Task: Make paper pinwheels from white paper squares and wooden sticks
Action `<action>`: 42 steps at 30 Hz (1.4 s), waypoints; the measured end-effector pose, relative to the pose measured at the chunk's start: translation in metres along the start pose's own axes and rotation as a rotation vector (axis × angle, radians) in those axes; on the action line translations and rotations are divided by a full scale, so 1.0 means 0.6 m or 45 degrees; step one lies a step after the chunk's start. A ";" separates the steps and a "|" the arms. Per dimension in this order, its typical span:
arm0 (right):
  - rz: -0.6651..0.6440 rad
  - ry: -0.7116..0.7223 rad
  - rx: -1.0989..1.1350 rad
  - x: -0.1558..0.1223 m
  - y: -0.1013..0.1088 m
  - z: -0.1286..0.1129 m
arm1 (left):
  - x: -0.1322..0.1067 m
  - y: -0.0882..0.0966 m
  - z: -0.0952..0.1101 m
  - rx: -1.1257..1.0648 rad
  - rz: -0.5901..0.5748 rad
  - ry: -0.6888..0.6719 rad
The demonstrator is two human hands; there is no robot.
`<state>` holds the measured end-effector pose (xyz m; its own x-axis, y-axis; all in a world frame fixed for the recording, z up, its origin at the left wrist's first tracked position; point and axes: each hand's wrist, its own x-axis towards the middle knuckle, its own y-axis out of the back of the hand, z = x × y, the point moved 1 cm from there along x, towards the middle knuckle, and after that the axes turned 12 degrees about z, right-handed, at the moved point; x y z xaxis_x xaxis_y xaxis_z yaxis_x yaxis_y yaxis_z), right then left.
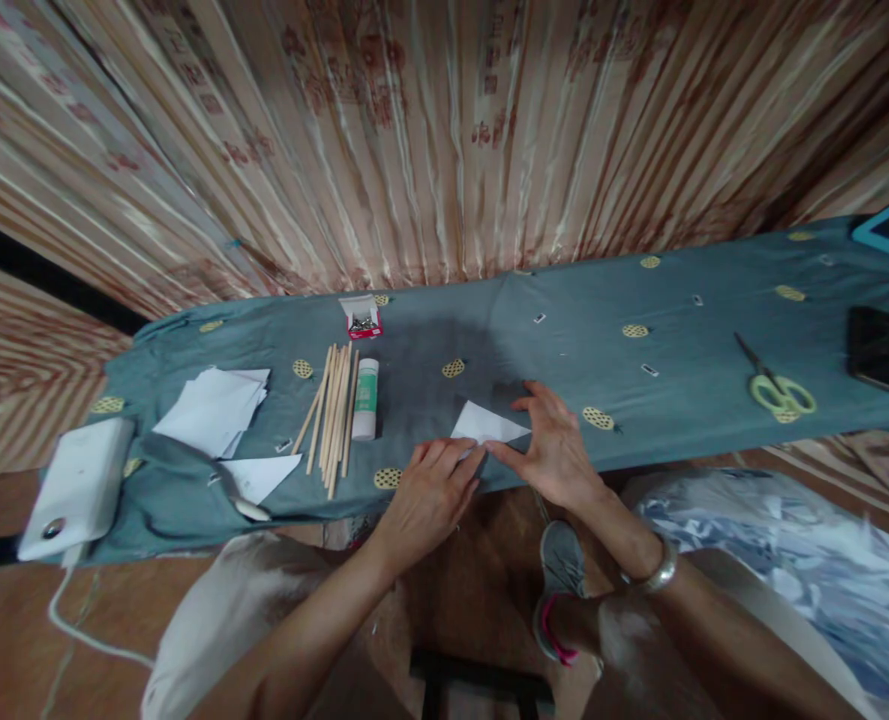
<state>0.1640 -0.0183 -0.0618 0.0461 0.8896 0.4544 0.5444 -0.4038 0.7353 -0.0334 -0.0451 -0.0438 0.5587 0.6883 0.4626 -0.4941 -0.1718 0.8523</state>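
A gray shoe [562, 560] is on the floor below the table. The left hand [430, 492] lies at the near edge of the table, its fingers close together on a small white paper [481, 420]. I cannot tell if it pinches the paper. The right hand [553, 445] is wide, with its thumb and fingers spread apart. Its thumb touches the paper's near side. The paper is on the green cloth [504, 340], between the two hands.

To the left, a loose white sheet [262, 476] lies near some thin wooden sticks [330, 420]. A white and green tube [366, 400] is just beside the sticks. A messy pile of paper [211, 408] is farther left. Scissors [780, 392] lie well to the right. Farther back is a little red box [362, 320], its lid up. Behind everything hangs a striped curtain [444, 140].
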 end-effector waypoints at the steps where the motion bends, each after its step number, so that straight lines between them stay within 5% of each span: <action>1: -0.007 -0.001 0.000 -0.001 -0.001 0.001 | 0.001 -0.003 0.001 0.002 -0.008 -0.003; 22: -0.116 -0.016 0.243 0.016 0.024 0.057 | -0.036 0.024 -0.045 -0.067 0.219 0.069; 42: -0.242 -0.088 0.425 0.036 -0.011 0.008 | -0.029 0.029 -0.046 -0.068 0.174 0.094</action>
<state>0.1655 0.0043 -0.0593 -0.0319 0.9587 0.2828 0.7909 -0.1488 0.5936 -0.0703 -0.0407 -0.0438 0.4343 0.7116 0.5523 -0.5978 -0.2310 0.7676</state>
